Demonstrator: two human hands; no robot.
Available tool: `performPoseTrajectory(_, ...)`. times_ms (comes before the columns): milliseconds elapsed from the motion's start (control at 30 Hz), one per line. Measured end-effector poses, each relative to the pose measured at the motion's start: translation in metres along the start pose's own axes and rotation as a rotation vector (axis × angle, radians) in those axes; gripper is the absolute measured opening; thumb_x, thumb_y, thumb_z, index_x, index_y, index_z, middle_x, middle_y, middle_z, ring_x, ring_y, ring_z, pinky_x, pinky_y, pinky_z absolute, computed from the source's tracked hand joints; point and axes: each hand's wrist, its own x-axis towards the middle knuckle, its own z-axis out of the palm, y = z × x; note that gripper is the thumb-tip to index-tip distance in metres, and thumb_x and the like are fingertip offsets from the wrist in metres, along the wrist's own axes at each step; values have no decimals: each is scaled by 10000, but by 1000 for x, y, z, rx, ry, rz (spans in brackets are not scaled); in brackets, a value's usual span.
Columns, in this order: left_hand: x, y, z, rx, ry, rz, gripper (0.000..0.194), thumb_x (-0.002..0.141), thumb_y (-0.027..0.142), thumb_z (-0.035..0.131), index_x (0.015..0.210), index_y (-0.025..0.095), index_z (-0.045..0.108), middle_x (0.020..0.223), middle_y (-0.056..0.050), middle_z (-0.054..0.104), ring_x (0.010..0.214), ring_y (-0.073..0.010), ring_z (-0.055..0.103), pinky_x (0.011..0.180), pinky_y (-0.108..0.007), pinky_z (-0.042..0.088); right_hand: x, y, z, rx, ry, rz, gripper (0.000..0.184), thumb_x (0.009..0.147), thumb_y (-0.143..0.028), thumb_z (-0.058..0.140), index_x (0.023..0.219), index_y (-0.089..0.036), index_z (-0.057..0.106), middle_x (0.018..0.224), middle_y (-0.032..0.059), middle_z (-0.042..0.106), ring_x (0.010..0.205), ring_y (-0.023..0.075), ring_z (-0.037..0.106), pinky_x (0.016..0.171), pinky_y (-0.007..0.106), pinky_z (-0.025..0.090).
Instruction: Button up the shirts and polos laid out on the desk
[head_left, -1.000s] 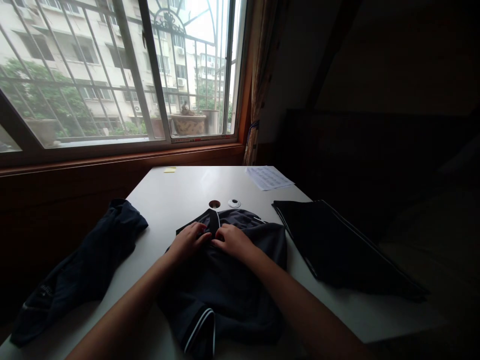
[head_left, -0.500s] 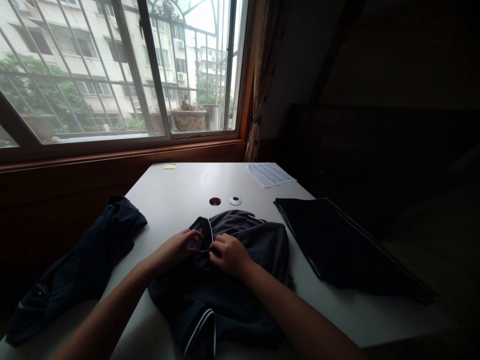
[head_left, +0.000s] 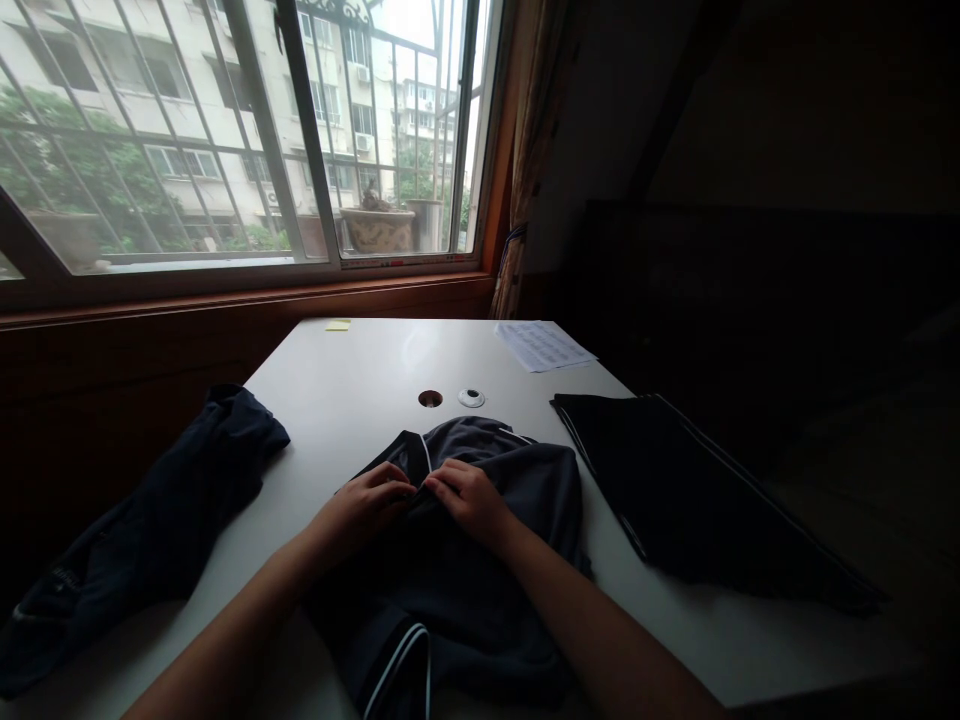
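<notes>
A dark navy jacket (head_left: 480, 590) with white piping lies bunched on the white table in front of me. At its upper edge, near a white-striped band, my left hand (head_left: 379, 492) has its fingers closed on the cloth. My right hand (head_left: 466, 497) pinches the same area just to the right, its fingertips almost meeting the left ones. What exactly lies between the fingertips is too small and dark to make out. A white-edged band of the garment curls up at the bottom, between my forearms.
Another dark garment (head_left: 165, 510) hangs over the table's left side. A folded dark cloth with pale edging (head_left: 697, 490) lies on the right. Farther back are printed papers (head_left: 546, 346), a yellow sticky note (head_left: 338, 325), a cable hole (head_left: 430, 398) and its white cover (head_left: 471, 398).
My left fingers, spread apart before, have closed on the cloth and moved slightly right, toward my right hand. My right hand has shifted slightly up and right. The view has tilted a little.
</notes>
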Motion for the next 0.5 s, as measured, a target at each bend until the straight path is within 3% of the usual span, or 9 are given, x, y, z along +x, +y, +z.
performPoseTrajectory(333,4,7,1,115,232,-46,171,949,217,522,1034,223,671,992,-54,634,801,-143,639,692,-231,520,2,-3,-7,77,48,-49,149,950,-249,553,992,-226,695,902,36,641,883,176,614,834,311,494)
performPoseTrajectory(500,2,7,1,87,251,-76,149,926,182,534,1005,207,657,986,-50,610,790,-142,619,689,-237,513,0,-8,-7,-35,-3,-81,72,866,-199,640,928,-224,667,875,28,621,881,187,588,829,321,491)
